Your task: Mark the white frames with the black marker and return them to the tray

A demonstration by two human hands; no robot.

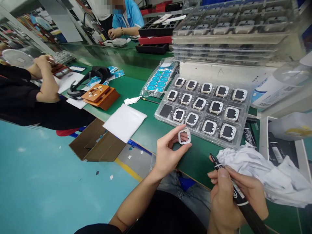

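Observation:
Between thumb and fingers, my left hand (169, 151) pinches a small silver watch-like frame (180, 137) by its edges, above the green table (197, 154). A black marker (240, 198), its dark tip uncovered and pointing up and left, is in the grip of my right hand (234, 195). Just beyond my left hand lies a clear plastic tray (159, 114) with rows of similar frames. One compartment at its near left corner (166, 110) holds no frame.
White crumpled cloth (275, 175) lies at right, beside a plastic bottle (280, 84). Stacked trays (226, 39) stand behind. A white foam sheet (125, 122), an orange stand (101, 96) and a cardboard box (97, 143) are at left. Two other people work nearby.

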